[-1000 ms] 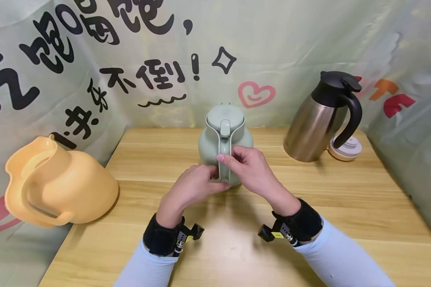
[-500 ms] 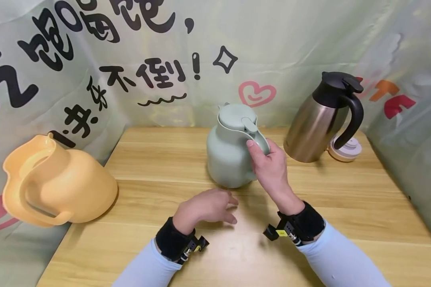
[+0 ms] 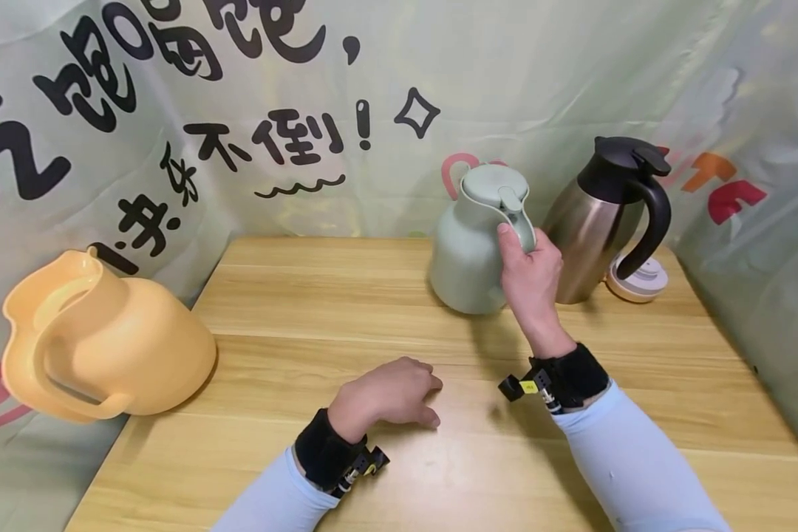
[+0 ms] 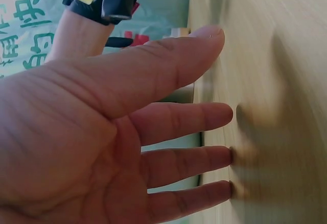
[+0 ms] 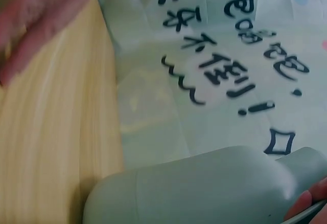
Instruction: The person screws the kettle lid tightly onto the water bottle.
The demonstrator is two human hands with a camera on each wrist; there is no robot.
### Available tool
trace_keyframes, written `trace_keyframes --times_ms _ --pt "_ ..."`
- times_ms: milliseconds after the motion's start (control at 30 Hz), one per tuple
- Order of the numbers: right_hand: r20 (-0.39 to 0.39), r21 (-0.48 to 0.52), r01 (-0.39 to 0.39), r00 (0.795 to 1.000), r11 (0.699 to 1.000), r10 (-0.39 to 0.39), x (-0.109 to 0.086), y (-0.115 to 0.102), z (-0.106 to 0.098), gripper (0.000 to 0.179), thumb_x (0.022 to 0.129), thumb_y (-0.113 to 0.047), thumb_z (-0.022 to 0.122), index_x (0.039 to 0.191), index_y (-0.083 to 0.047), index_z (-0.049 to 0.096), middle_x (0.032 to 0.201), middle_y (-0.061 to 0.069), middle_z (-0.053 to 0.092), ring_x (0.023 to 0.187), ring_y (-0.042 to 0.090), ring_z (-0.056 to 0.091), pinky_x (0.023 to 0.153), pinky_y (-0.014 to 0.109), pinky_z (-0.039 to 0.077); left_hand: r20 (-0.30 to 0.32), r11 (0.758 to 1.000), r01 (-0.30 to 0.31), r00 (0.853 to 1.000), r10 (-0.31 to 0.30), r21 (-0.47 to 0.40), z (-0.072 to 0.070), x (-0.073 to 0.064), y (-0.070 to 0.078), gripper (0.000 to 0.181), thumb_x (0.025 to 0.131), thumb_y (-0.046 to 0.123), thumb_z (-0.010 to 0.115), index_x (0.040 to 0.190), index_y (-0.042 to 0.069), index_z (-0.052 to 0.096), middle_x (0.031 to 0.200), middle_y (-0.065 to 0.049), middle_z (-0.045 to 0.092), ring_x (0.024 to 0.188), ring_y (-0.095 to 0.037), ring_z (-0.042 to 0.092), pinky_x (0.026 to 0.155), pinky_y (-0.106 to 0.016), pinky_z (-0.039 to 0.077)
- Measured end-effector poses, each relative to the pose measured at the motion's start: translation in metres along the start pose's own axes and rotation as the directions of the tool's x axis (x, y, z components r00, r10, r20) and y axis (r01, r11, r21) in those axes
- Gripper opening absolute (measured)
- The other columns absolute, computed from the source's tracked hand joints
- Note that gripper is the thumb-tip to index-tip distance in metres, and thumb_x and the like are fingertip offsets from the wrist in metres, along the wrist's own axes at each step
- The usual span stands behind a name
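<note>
My right hand (image 3: pixel 530 277) grips the handle of a pale green thermos jug (image 3: pixel 462 258), thumb up near the top of the handle. The jug stands upright towards the back, lid on, its base close to the tabletop. In the right wrist view the jug's smooth body (image 5: pixel 194 191) fills the bottom, with a few fingertips (image 5: pixel 301 203) at the handle in the corner. Near the middle of the table, my left hand (image 3: pixel 392 391) holds nothing. The left wrist view shows its fingers (image 4: pixel 179 165) spread and fairly straight, tips just above the wood.
Just right of the green jug stands a steel jug (image 3: pixel 588 236) with a black top and handle. A round white-and-orange lid (image 3: pixel 640 279) lies behind its handle. A yellow-orange jug shell (image 3: pixel 153 347) sits at the left table edge. Printed cloth (image 3: pixel 386 59) walls the table (image 3: pixel 306 295).
The right hand has turned the green jug and carried it right and back, beside the steel jug. My left hand has let go of it and drawn back towards the front.
</note>
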State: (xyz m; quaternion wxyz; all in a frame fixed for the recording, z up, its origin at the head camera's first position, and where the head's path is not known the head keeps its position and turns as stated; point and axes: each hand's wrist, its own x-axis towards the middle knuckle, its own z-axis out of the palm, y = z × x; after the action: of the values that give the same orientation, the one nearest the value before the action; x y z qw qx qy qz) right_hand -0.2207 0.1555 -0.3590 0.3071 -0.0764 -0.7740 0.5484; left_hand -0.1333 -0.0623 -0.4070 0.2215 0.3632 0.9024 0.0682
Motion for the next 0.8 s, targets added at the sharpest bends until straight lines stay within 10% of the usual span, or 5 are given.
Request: trace_keyframes --times_ms 300,567,800 --pt "-0.018 -0.013 -0.038 0.999 0.999 0.037 0.027 0.008 0.007 0.048 0.096 -0.054 0.068 0.071 -0.017 0.049 0.065 -0.004 0.043 0.076 0.023 0.048 0.067 0.031 0.035 -0.029 0.999 0.002 1.000 -0.004 -0.046 0.000 0.000 -0.002 0.029 0.092 0.041 0.081 0.106 0.017 0.072 0.099 0.008 0.067 0.093 -0.009 0.063 0.091 -0.028 0.053" --pt "-0.023 -0.020 -0.063 0.998 0.998 0.063 0.034 0.007 0.008 0.047 0.097 -0.055 0.068 0.073 -0.019 0.051 0.066 -0.006 0.046 0.078 0.020 0.050 0.069 0.029 0.037 -0.035 0.998 0.014 0.999 -0.016 -0.054 -0.001 0.001 -0.003 0.035 0.093 0.040 0.081 0.117 0.015 0.075 0.112 0.005 0.072 0.102 -0.010 0.067 0.097 -0.028 0.053" --pt "-0.008 -0.018 -0.077 0.997 0.997 0.077 0.034 0.007 0.006 0.047 0.097 -0.056 0.068 0.075 -0.018 0.052 0.068 -0.006 0.046 0.078 0.018 0.050 0.070 0.029 0.037 -0.035 0.997 0.011 0.999 -0.013 -0.078 0.000 0.002 -0.004 0.026 0.093 0.039 0.081 0.098 0.017 0.069 0.095 0.007 0.065 0.088 -0.011 0.061 0.087 -0.028 0.052"
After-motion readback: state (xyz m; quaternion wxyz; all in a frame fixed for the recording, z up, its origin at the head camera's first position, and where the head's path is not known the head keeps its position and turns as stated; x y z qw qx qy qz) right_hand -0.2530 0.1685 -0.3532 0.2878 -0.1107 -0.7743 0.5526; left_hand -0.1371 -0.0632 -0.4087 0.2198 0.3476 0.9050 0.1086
